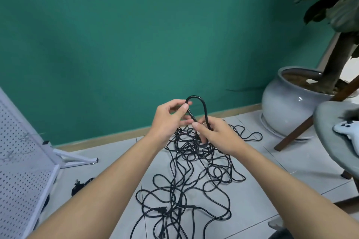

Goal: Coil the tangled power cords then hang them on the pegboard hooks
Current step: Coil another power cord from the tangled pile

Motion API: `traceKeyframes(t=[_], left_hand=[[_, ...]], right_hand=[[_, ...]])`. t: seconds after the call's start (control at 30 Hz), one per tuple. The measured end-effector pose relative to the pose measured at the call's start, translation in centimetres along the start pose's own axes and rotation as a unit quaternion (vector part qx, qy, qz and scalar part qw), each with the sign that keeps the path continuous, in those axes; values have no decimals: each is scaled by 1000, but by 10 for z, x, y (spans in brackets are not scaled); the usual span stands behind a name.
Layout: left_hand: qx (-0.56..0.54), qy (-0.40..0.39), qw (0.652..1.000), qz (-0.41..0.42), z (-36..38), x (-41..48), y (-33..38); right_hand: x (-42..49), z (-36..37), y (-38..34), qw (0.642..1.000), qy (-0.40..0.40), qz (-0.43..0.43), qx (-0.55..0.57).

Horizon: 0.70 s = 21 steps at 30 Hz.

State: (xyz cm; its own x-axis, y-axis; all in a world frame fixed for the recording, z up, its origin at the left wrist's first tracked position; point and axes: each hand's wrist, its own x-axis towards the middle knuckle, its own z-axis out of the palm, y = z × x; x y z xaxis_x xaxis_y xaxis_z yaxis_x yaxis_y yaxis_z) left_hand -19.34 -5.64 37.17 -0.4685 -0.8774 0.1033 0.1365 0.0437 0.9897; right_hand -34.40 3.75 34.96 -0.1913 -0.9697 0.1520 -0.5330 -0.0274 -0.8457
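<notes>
Right now, on my feed, both hands are raised in front of me over the floor [272, 161], sharing one black loop [196, 97] of cord that stands up in a narrow arch against the green wall [136, 35]. The left hand [167, 120] sits to the left of the arch and pinches its left leg between thumb and fingertips, just below the bend. The right hand [218, 136] sits lower and to the right, its fingers curled round the right leg, with the thumb lying across toward the left leg; I cannot tell whether the thumb actually presses it. The two hands are close together, almost meeting at the fingers. From the right hand the strands drop into the cords [186, 180], a loose black tangle spread on the pale tiles directly beneath the hands and running back toward me between the forearms. A plug [160, 209] lies in the near part of the tangle, low in the middle of the view. The white pegboard [21, 161] leans on its stand at the far left, well apart from the hands and the tangle. A small dark bundle [79, 186] lies on the floor beside its foot, partly hidden by the left forearm. On the right a grey pot [287, 106] holding a plant stands by the wall, near the far edge of the tangle. A grey chair [334, 141] at the right edge carries a white controller [344, 130].
</notes>
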Motion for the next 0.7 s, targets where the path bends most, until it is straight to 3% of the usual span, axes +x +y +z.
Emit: traceKeyframes(t=[0.1, 0.2, 0.3, 0.33, 0.4, 0.47, 0.63, 0.7], left_hand=[[-14, 0, 1000, -4, -1, 2, -1], [-27, -16, 999, -19, -1, 7, -4], [87, -104, 989, -51, -7, 11, -26], [174, -154, 972, -40, -11, 10, -36], [352, -249, 902, -2, -15, 7, -53], [446, -279, 850, 34, -19, 8, -68], [499, -266, 825, 23, -28, 18, -98], [510, -261, 819, 35, -36, 20, -105]], right_hand=[[2, 4, -1, 1000, -22, 3, -4], [4, 9, -4, 997, -25, 24, 66], [11, 5, -4, 992, 4, 37, 124], [14, 3, -2, 990, 15, 40, 138], [19, -2, 1, 983, 32, 52, 175], [22, -7, 6, 973, 40, 63, 217], [27, -15, 3, 922, 27, 81, 377], [30, -14, 5, 918, 38, 89, 385]])
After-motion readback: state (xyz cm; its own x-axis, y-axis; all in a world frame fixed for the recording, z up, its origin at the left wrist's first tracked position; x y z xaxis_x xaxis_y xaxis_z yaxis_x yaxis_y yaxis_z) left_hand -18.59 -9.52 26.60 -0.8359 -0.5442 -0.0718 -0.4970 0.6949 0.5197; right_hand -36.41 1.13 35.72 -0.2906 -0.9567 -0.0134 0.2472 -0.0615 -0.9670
